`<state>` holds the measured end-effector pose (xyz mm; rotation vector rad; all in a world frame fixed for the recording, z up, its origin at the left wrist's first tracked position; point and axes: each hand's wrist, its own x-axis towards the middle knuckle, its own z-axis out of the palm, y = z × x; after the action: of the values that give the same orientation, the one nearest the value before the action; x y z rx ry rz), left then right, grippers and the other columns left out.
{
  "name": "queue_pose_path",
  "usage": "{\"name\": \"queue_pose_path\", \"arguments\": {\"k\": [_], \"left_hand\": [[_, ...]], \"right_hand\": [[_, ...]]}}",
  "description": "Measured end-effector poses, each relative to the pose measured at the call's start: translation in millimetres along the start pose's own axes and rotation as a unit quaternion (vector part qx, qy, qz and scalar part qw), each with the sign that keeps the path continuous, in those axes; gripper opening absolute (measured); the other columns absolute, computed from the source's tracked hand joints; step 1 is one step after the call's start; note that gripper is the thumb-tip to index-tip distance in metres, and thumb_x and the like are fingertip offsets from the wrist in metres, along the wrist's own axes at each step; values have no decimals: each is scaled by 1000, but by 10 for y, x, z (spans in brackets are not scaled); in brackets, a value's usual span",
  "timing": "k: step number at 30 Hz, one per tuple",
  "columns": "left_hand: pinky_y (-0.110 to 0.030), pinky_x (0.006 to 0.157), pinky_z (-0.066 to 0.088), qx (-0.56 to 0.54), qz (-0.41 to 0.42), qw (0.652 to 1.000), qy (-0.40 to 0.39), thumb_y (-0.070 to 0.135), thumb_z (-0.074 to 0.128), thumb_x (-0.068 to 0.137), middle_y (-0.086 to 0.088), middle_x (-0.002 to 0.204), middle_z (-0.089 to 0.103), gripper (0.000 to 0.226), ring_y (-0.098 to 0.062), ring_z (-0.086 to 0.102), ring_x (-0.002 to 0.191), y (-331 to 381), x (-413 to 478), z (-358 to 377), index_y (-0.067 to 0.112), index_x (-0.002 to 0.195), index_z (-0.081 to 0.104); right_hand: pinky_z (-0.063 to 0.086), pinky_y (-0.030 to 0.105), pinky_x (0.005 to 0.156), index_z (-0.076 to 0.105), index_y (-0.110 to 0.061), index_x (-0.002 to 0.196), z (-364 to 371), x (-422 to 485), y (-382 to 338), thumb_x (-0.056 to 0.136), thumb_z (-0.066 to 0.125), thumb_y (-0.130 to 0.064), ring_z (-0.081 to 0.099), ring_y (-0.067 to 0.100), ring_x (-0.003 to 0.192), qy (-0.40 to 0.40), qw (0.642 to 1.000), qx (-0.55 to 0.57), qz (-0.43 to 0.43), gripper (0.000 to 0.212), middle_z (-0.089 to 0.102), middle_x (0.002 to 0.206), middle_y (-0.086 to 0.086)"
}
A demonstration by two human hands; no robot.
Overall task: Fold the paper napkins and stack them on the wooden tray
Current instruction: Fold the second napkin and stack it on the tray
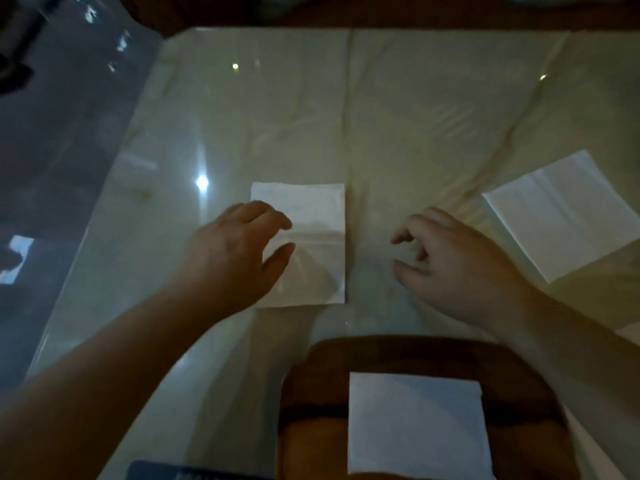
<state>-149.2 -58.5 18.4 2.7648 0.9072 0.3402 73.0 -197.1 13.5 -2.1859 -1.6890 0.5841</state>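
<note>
At mid-tabletop, the left hand point(239, 247) rests spread on a half-folded napkin point(311, 244) while the right hand point(446, 261) hovers loosely curled, grasping nothing; the thin paper could slide or crease crooked before reaching the tray point(311, 393) at the near edge.

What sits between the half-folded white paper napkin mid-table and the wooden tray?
Nothing visible. Only bare glass-covered table separates the half-folded white paper napkin from the brown wooden tray. The tray holds one folded white napkin.
</note>
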Motion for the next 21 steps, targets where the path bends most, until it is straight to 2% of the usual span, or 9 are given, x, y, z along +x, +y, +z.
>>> {"name": "queue_pose_path", "arguments": {"k": [4,9,14,17,21], "left_hand": [[-47,72,54,21,-35,999,-17,30,64,80,-9,108,65,31,-32,62,93,-341,298,-18,15,107,61],[-35,76,47,20,-78,994,-74,38,64,82,-7,122,59,45,-28,61,96,-738,591,47,20,122,54],[-28,73,41,25,-74,991,-111,48,64,79,-4,118,58,51,-19,55,87,-900,714,179,24,123,53],[-33,76,44,33,-41,991,-121,45,65,79,-5,111,55,46,-25,56,93,-887,757,221,22,118,56],[-29,71,40,26,-28,992,-121,33,62,84,3,93,48,20,-16,47,81,-868,793,224,21,100,63]], "right_hand": [[46,34,75,58,-21,102,14,480,13,79,65,-36,50,10,81,21,1000,2,6,28,50,97,-7],[36,28,68,61,-18,102,20,827,0,80,67,-35,53,15,81,33,999,-7,2,29,55,95,-1],[34,25,71,62,-15,106,133,1074,-91,81,67,-35,51,16,84,24,1000,-19,2,33,58,98,3],[38,28,77,64,-15,107,188,1224,-171,78,69,-33,58,27,96,19,1000,-22,7,35,61,106,12],[38,28,73,69,-17,90,245,1318,-227,79,67,-23,59,29,95,14,999,-38,5,13,64,101,13]]}}
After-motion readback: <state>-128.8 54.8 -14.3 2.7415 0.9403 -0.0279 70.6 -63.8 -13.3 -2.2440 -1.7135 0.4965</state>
